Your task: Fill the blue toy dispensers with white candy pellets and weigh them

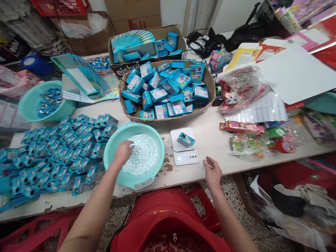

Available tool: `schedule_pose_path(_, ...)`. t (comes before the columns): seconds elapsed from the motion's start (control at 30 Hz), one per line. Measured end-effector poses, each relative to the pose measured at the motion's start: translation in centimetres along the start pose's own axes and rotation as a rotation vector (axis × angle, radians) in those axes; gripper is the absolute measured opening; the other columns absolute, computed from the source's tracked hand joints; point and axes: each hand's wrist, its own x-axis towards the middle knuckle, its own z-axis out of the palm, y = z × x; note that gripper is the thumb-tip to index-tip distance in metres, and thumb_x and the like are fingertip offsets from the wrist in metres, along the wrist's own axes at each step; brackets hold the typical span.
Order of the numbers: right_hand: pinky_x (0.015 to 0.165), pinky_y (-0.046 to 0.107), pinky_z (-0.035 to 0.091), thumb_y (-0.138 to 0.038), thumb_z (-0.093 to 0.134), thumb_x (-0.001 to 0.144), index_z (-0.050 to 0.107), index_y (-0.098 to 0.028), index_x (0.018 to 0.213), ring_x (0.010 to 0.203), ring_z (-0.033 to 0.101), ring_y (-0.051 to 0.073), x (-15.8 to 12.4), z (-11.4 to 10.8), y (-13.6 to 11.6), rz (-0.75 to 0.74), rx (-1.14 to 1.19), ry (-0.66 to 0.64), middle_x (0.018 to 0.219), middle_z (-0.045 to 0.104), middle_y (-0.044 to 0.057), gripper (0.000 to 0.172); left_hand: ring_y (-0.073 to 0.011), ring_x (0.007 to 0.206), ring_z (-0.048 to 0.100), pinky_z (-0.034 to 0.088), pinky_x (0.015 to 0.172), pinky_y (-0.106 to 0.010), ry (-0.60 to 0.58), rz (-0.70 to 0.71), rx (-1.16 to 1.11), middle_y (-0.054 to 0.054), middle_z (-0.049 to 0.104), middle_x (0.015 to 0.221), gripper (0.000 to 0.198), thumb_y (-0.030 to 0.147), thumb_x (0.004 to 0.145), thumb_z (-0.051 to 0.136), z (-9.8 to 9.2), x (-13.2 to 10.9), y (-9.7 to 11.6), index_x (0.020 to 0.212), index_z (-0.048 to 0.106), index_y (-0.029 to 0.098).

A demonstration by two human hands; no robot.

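Observation:
My left hand (124, 153) reaches into a turquoise basin (110, 140) of small white candies (140, 164). Its fingers are drawn together at the candies; just what is between them is hidden. My right hand (213, 171) rests at the table's front edge, fingers loosely bent and apart, with nothing in it. Left of that hand sits a white digital scale (181, 161) with a lit display. On the scale's plate lies a small blue tin (186, 139), on its side, a round hole showing at one end.
Rows of similar blue tins (63, 150) cover the table's left side. Behind the basin, a cardboard box (168, 119) holds many blue boxes. A second turquoise bowl (65, 108) contains shiny pieces. Packaged sweets (246, 145) lie at right. A red stool (204, 203) stands below.

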Motion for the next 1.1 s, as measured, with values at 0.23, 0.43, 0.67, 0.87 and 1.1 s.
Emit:
schedule_pose_path(0.23, 0.081, 0.041, 0.049, -0.052, 0.064, 0.069, 0.059, -0.013, 0.108, 0.095, 0.059, 0.024, 0.1, 2.3, -2.1, -0.109, -0.011, -0.071, 0.110, 0.061, 0.015, 0.056, -0.0357, 0.106, 0.054, 0.042, 0.086, -0.042, -0.390, -0.204, -0.026, -0.019, 0.056, 0.116, 0.051, 0.037, 0.069, 0.066, 4.3, -5.0, 1.2, 0.112, 0.055, 0.014)
schedule_pose_path(0.43, 0.093, 0.042, 0.044, -0.047, 0.074, 0.063, 0.056, -0.017, 0.116, 0.107, 0.055, 0.025, 1.7, 7.5, -6.2, -0.341, -0.037, -0.209, 0.118, 0.058, 0.012, 0.063, -0.0166, 0.069, 0.057, 0.043, 0.067, -0.027, -0.445, -0.143, -0.380, 0.000, 0.057, 0.066, 0.010, 0.016, 0.070, 0.056, 5.1, -7.0, 2.6, 0.078, 0.057, 0.021)
schedule_pose_path(0.67, 0.084, 0.037, 0.048, -0.044, 0.071, 0.072, 0.063, -0.021, 0.101, 0.092, 0.059, 0.022, -0.8, 7.7, -11.8, -0.578, -0.078, -0.346, 0.098, 0.064, 0.005, 0.039, -0.0053, 0.032, 0.031, 0.018, 0.033, -0.017, -0.321, -0.492, -1.637, 0.005, 0.045, 0.045, 0.029, 0.045, 0.073, 0.061, 2.9, -5.6, 2.2, 0.071, 0.050, 0.019)
schedule_pose_path(0.87, 0.079, 0.038, 0.047, -0.038, 0.070, 0.078, 0.063, -0.024, 0.104, 0.089, 0.059, 0.024, -7.6, 10.3, -12.9, -0.795, -0.175, -0.657, 0.094, 0.065, 0.006, 0.030, -0.0018, 0.034, 0.031, 0.017, 0.033, -0.017, 0.059, -0.369, -2.027, 0.003, 0.048, 0.052, 0.047, 0.045, 0.076, 0.063, -2.3, -5.5, 7.5, 0.049, 0.037, 0.016)
schedule_pose_path(1.1, 0.075, 0.038, 0.045, -0.035, 0.069, 0.079, 0.063, -0.023, 0.104, 0.087, 0.059, 0.025, -9.8, 13.5, -11.9, -0.844, -0.302, -0.719, 0.093, 0.066, 0.007, 0.029, -0.0101, 0.059, 0.055, 0.045, 0.061, -0.024, 0.534, -0.192, -1.835, 0.001, 0.049, 0.054, 0.045, 0.046, 0.075, 0.066, -3.5, -5.7, 11.1, 0.048, 0.046, 0.016)
